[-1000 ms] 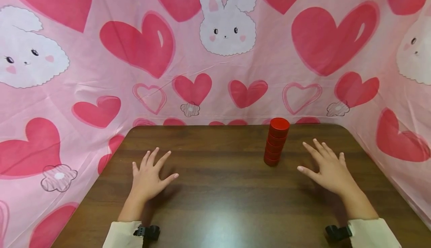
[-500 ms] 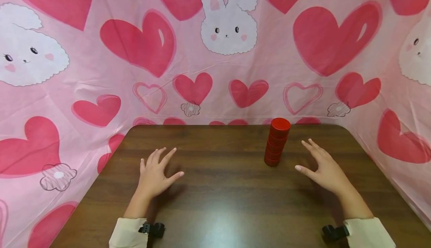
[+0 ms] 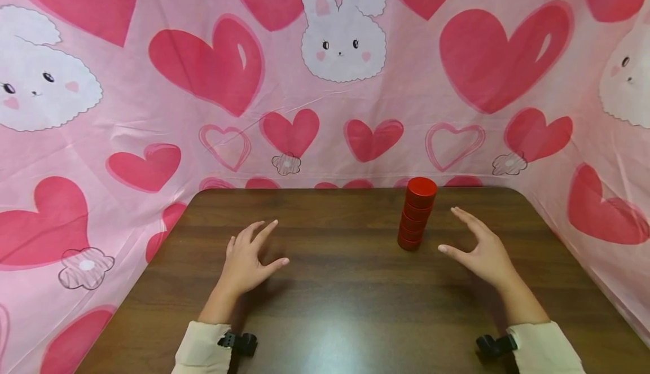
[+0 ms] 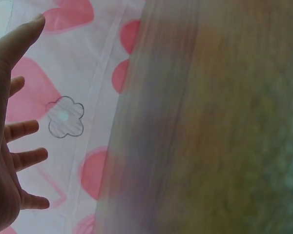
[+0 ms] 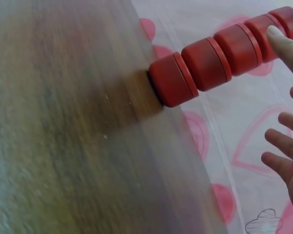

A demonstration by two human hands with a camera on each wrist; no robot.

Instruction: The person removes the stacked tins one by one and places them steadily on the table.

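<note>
A stack of several round red tins (image 3: 417,214) stands upright on the table, right of centre; the right wrist view shows the separate tins (image 5: 206,64) with lid seams. My right hand (image 3: 484,253) hovers just right of the stack, apart from it, thumb and fingers spread with nothing between them. On the left half of the table, my left hand (image 3: 246,261) hangs above the wood with its fingers loosely spread, holding nothing. In the left wrist view the left hand's fingers (image 4: 27,158) show against the cloth.
The dark wooden table (image 3: 325,284) has a glare spot near its front. Pink cloth (image 3: 325,97) with hearts and rabbits hangs behind the table and along both sides. Each wrist wears a black strap with a small camera (image 3: 247,344).
Both hands have moved inward: my left hand to the right, my right hand slightly left, nearer the stack. The stack of tins has stayed put.
</note>
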